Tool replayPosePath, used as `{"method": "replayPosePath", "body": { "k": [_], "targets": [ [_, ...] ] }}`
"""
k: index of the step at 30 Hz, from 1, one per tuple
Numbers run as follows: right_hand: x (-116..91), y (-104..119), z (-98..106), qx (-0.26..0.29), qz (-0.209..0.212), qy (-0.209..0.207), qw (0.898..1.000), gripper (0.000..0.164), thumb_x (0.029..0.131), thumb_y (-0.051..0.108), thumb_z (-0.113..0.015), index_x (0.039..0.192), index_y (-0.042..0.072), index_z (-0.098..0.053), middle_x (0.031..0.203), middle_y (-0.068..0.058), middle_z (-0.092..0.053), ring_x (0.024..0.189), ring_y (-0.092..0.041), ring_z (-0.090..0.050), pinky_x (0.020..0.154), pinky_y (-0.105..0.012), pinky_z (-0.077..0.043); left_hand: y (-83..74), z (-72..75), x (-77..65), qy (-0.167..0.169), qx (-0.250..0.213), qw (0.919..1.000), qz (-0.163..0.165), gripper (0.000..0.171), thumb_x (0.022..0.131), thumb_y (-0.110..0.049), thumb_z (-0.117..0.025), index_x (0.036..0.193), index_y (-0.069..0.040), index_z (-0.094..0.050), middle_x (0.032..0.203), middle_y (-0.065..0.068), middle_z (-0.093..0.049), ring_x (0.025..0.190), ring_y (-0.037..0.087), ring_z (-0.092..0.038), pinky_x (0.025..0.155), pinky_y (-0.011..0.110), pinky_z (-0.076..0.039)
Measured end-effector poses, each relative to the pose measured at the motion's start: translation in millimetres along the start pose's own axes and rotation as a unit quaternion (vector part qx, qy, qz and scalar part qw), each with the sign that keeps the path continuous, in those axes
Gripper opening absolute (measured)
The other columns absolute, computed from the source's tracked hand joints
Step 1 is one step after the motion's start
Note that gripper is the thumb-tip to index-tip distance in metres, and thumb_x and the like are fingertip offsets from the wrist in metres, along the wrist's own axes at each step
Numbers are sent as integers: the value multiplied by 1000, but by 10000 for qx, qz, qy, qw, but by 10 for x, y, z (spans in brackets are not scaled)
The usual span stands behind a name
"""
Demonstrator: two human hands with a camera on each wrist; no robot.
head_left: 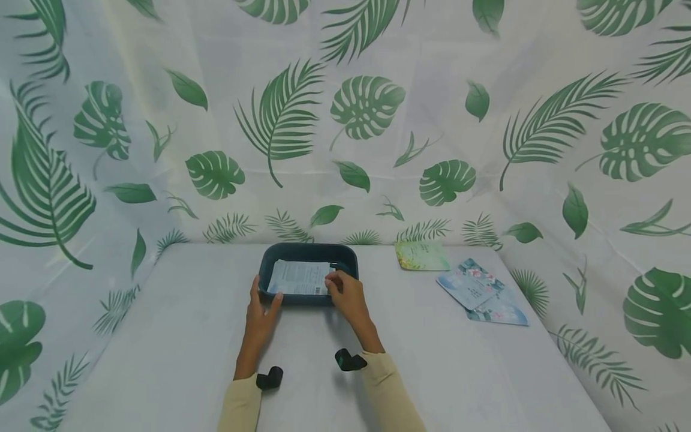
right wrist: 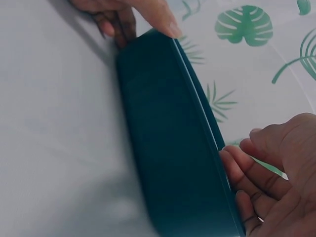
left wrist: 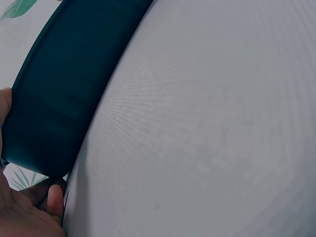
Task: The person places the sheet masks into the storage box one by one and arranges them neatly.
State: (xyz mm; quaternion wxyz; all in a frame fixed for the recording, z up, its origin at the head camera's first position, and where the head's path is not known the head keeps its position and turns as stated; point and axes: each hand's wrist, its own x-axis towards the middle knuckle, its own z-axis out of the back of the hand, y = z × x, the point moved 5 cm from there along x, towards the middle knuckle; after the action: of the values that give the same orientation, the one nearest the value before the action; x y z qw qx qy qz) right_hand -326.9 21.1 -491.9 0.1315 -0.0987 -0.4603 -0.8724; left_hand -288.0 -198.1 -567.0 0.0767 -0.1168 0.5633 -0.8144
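Observation:
A dark teal tray (head_left: 309, 300) stands on the white table, a flat printed packet (head_left: 299, 278) with small text and a barcode lying in it. My left hand (head_left: 261, 315) grips the tray's near left corner. Its thumb lies on the rim and its fingers curl low around the end wall (left wrist: 59, 108). At the right end, my right hand (head_left: 348, 297) reaches over the near rim. Its thumb and forefinger tips come close together at the packet's right edge. The right wrist view shows those fingers (right wrist: 237, 165) bent over the rim; I cannot tell whether they pinch the packet.
A green and yellow printed packet (head_left: 423, 256) lies at the table's back right. Beside it, blue floral packets (head_left: 499, 309) overlap one another near the right edge. Leaf-patterned cloth (head_left: 378, 144) hangs behind the table and along both sides.

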Motion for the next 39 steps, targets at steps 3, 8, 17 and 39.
{"method": "replayPosePath", "body": {
  "k": [3,8,17,39],
  "targets": [
    [5,4,8,67,4,-16,10000,11,95,11,-63,101,3,-69,92,-9,-72,80,-15,-64,71,-26,-52,-11,6,14,-1,-15,10000,-42,81,98,-40,-56,158,-17,-7,162,21,-14,149,40,-18,112,60,-30],
    [-7,-8,5,136,-35,17,9999,12,95,11,-63,101,3,-69,92,-10,-72,82,-17,-65,72,-27,-53,-6,6,8,17,-52,10000,-59,81,99,-40,-56,158,-16,-7,163,21,-13,149,40,-17,112,61,-30],
    [-23,-38,23,381,24,4,9993,13,95,11,-63,101,1,-69,93,-11,-72,82,-18,-66,73,-26,-55,-5,1,-18,-1,37,10000,2,81,99,-39,-56,158,-16,-6,163,22,-13,149,41,-16,113,61,-28],
    [-67,-23,28,441,164,-40,9989,12,95,11,-63,101,2,-69,90,-10,-71,78,-15,-64,69,-22,-52,-8,0,-9,10,-28,10000,-77,81,99,-39,-56,158,-16,-7,162,22,-13,149,42,-17,113,61,-27]
  ]
}}
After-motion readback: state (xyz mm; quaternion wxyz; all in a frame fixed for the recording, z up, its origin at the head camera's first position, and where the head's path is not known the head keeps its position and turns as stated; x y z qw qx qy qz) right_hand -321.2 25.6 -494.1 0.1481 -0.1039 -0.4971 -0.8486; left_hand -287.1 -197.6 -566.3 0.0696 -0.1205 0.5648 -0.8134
